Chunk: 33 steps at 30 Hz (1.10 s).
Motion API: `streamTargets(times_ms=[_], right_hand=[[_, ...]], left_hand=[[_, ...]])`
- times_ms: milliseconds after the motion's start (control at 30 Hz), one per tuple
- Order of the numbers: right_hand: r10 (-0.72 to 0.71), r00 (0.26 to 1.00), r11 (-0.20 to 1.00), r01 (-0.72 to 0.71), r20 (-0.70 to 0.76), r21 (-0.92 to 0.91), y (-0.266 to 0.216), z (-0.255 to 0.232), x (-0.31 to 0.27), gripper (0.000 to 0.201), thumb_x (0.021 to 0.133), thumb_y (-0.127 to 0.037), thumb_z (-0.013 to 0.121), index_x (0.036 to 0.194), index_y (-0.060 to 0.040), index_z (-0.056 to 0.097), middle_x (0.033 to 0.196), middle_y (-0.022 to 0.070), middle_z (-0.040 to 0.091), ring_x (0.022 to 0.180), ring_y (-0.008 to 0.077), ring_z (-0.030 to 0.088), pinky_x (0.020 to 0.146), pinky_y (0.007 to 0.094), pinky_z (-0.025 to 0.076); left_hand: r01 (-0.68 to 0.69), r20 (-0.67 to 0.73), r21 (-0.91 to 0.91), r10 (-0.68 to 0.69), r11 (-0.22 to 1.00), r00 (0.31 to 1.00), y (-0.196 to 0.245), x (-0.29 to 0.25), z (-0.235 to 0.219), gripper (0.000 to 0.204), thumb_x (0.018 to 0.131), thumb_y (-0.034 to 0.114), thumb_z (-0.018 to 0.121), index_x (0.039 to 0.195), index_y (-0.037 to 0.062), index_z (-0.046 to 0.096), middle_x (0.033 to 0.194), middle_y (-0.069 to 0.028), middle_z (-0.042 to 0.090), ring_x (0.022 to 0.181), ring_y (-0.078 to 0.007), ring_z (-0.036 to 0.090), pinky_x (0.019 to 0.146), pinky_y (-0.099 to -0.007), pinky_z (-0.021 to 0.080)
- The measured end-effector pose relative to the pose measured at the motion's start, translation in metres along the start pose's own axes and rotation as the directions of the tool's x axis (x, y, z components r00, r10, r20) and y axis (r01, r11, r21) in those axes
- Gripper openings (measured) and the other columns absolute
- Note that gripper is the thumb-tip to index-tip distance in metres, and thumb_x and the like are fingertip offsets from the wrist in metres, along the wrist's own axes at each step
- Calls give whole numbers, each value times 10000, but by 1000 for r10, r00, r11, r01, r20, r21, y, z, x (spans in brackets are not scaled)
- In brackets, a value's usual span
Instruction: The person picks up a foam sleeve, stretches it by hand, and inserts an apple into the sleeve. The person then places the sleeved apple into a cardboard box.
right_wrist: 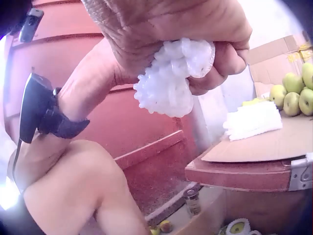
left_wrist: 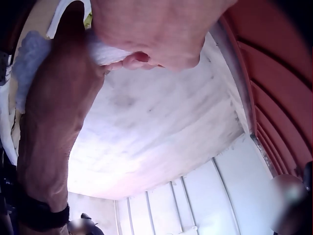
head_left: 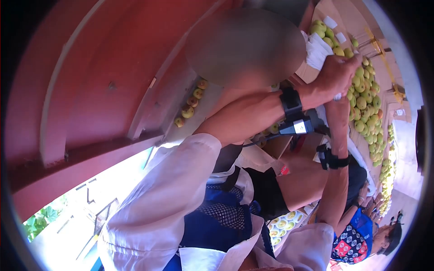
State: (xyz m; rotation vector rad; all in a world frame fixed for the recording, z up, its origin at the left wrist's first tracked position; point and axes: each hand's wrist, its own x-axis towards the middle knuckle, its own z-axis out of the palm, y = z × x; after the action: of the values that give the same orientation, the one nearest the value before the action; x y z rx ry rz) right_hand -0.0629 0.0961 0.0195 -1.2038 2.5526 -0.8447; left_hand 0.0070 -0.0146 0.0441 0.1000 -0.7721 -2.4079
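Both hands meet in front of the body around white foam netting, the knobbly kind used as fruit sleeves. My left hand (head_left: 335, 76) curls over it in the head view. Fingers (left_wrist: 134, 61) wrap the netting (left_wrist: 107, 53) in the left wrist view. My right hand (right_wrist: 181, 22) grips the bunched foam netting (right_wrist: 168, 81), whose ends stick out below the palm. From the head, most of the right hand is hidden behind the left, with the right forearm (head_left: 337, 131) running up to it. Beyond them, another stack of white foam sleeves (right_wrist: 254, 121) lies on cardboard.
Piled green-yellow fruit (head_left: 361, 104) lies along the cardboard beside the hands. Several reddish apples (head_left: 192, 101) line up by the red wall (head_left: 104, 72). A small jar (right_wrist: 192, 201) stands below the cardboard-topped red ledge (right_wrist: 239, 175). Another person (head_left: 357, 232) sits at the lower right.
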Motion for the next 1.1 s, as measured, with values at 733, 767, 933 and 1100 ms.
streamTargets(times_ms=[733, 767, 933, 1100], right_hand=[[-13, 1000, 898, 14, -5, 440, 116, 1, -16, 492, 964, -236, 676, 1366, -14, 500, 1178, 63, 608, 1036, 153, 587, 895, 308, 484], [-9, 1000, 899, 11, -7, 438, 117, -3, -17, 492, 958, -238, 684, 1359, -17, 506, 1174, 63, 609, 1033, 154, 588, 894, 308, 483], [52, 999, 879, -52, 11, 474, 116, -15, -25, 493, 927, -249, 725, 1325, -27, 536, 1155, 64, 616, 1018, 162, 594, 889, 310, 477], [149, 981, 801, -195, 126, 566, 55, -17, -60, 371, 891, -200, 729, 1205, -61, 588, 990, 6, 629, 827, 111, 601, 730, 266, 487]], left_hand=[[-125, -213, 234, 177, 964, 961, -75, 16, 26, 476, 989, 285, 534, 652, -48, 493, 546, -97, 459, 564, -182, 415, 587, -452, 402], [-107, -208, 232, 157, 967, 966, -72, 16, 26, 482, 994, 280, 527, 644, -49, 490, 543, -98, 456, 556, -185, 410, 582, -450, 401], [-160, -13, 478, 189, 864, 982, -74, 24, 19, 284, 925, 187, 580, 762, -45, 561, 576, -155, 540, 504, -257, 521, 566, -459, 455], [-329, 161, 656, 299, 680, 940, -94, 29, 22, 274, 921, 242, 648, 730, 84, 529, 546, -4, 470, 426, -172, 484, 399, -356, 376]])
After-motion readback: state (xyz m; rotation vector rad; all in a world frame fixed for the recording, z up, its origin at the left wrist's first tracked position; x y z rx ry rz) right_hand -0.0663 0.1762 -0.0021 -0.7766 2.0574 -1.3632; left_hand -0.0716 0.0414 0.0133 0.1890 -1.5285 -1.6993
